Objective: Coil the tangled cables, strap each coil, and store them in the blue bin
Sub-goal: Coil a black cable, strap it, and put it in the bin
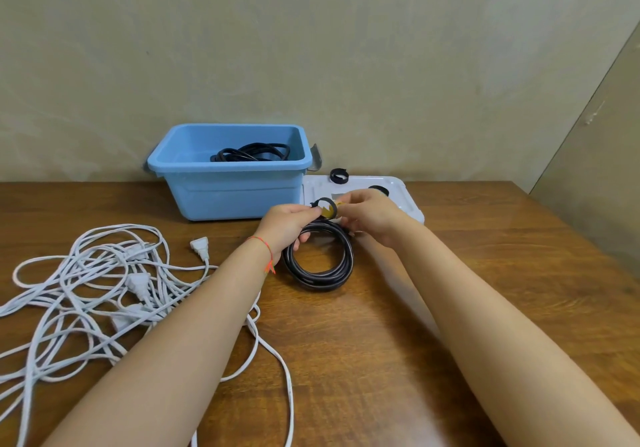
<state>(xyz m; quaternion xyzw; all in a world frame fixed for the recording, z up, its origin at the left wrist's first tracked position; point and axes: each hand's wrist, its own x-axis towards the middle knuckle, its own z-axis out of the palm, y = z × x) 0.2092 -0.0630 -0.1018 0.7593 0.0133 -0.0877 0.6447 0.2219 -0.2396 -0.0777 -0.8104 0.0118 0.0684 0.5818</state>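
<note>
A black cable coil (320, 266) lies flat on the wooden table in front of the blue bin (228, 193). Just above its far side, my left hand (289, 223) and my right hand (370, 216) both pinch a small black strap (325, 207) curled into a ring, with a yellow tag on it. Another black cable coil (251, 154) rests inside the bin. Tangled white cables (104, 287) with several plugs sprawl over the left of the table.
A white lid or tray (408, 197) lies right of the bin, with a black strap ring (338, 175) at its far edge and another strap (378, 189) partly hidden behind my right hand. A wall stands close behind the table.
</note>
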